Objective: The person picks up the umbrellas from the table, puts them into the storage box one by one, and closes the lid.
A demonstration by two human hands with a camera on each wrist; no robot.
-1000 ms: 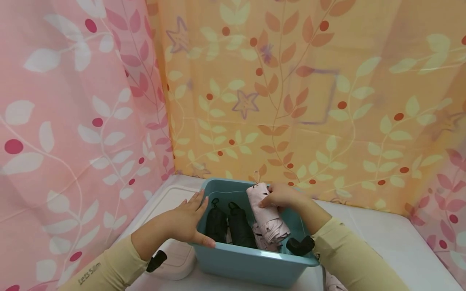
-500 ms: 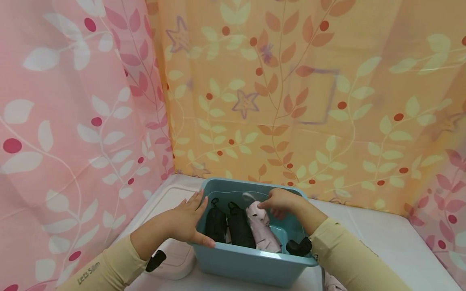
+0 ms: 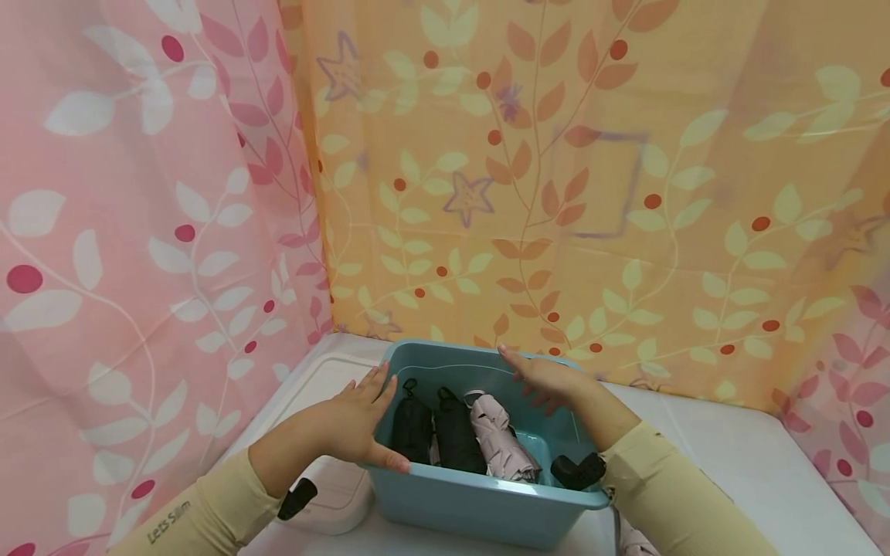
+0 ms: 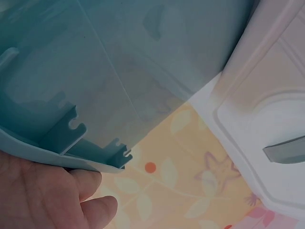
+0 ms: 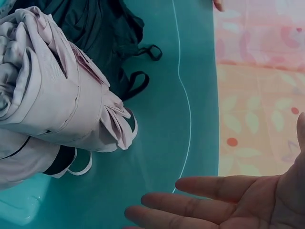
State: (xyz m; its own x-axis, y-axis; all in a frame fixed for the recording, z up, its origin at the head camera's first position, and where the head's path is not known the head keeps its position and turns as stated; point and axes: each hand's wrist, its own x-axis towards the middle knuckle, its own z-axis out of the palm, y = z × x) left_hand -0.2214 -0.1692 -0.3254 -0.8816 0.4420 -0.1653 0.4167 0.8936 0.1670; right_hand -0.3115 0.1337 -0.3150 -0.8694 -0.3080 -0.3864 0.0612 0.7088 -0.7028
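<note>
A blue plastic storage bin (image 3: pixel 480 506) stands in front of me. My left hand (image 3: pixel 354 421) rests on its left rim, fingers spread; the left wrist view shows the fingers outside the bin's notched edge. Inside, two folded black umbrellas (image 3: pixel 459 434) lie side by side at the left. To their right lies a folded pale pink umbrella (image 3: pixel 502 442), on top of another pink umbrella (image 5: pixel 24 160) in the right wrist view. My right hand (image 3: pixel 556 380) hovers over the back right of the bin, fingers extended, holding nothing, apart from the pink umbrella's wrist loop (image 5: pixel 134 125).
A white lid (image 3: pixel 341 498) with a grey clasp (image 4: pixel 288 150) lies left of the bin on the white table (image 3: pixel 702 432). Part of a pale pink folded thing (image 3: pixel 636 538) shows at the bin's lower right. Floral curtains (image 3: pixel 431 139) stand behind and at the sides.
My right hand has lowered the pink umbrella into the bin beside the black ones, let it go, and drawn back slightly with straightened fingers. The left hand has stayed at the rim.
</note>
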